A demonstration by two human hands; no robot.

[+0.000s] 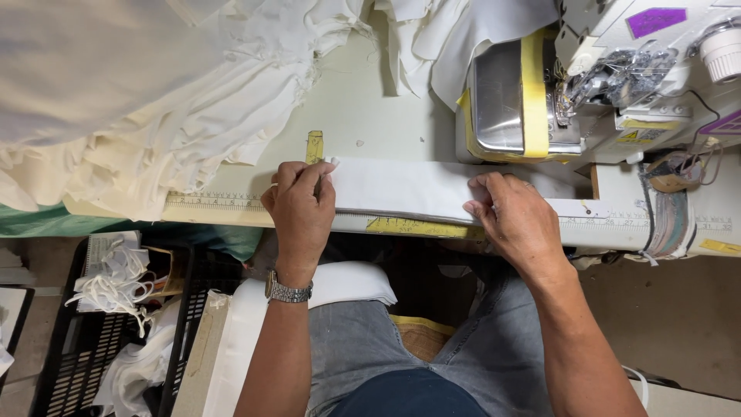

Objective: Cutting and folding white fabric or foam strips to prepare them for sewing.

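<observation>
I see my left hand (299, 207) pinching the white strip (401, 189) at its end, right hand (513, 220) pressing flat; a purple label (654, 20) tops the sewing machine (617, 77).

A purple, roughly hexagonal label (654, 21) sits on the sewing machine's top, well up and right of the right hand (515, 220); a second purple label (725, 123) lies at the far right edge, partly cut off; a small yellow warning label (637, 136) with a triangle sits on the machine's front, between the two, up and right of that hand.
</observation>
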